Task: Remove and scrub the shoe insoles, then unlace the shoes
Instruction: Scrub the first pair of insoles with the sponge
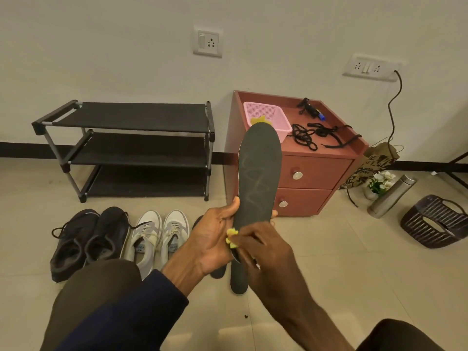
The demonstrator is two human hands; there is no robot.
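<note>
Our right hand's (263, 252) fingers are curled and pinch a small yellow scrubber (231, 238), which they press onto the lower part of a dark insole (260, 173); the scrubber shows only at the insole's left edge, just beside the left palm. Our left hand (215, 239) grips the same insole from behind and below the middle: thumb on the left edge, a fingertip (274, 213) peeking past the right edge. The insole stands upright between the two hands, toe end up, faint looping marks on its face; its heel end is hidden behind the right hand. Below the hands, more dark insoles (238, 282) lie on the floor. To the left, a black pair of shoes (86, 239) and a white pair (159, 234) stand side by side, both laced. Farther out, black laces (306, 136) lie loose on top of a red cabinet (316, 173), beside a pink basket (273, 115).
</note>
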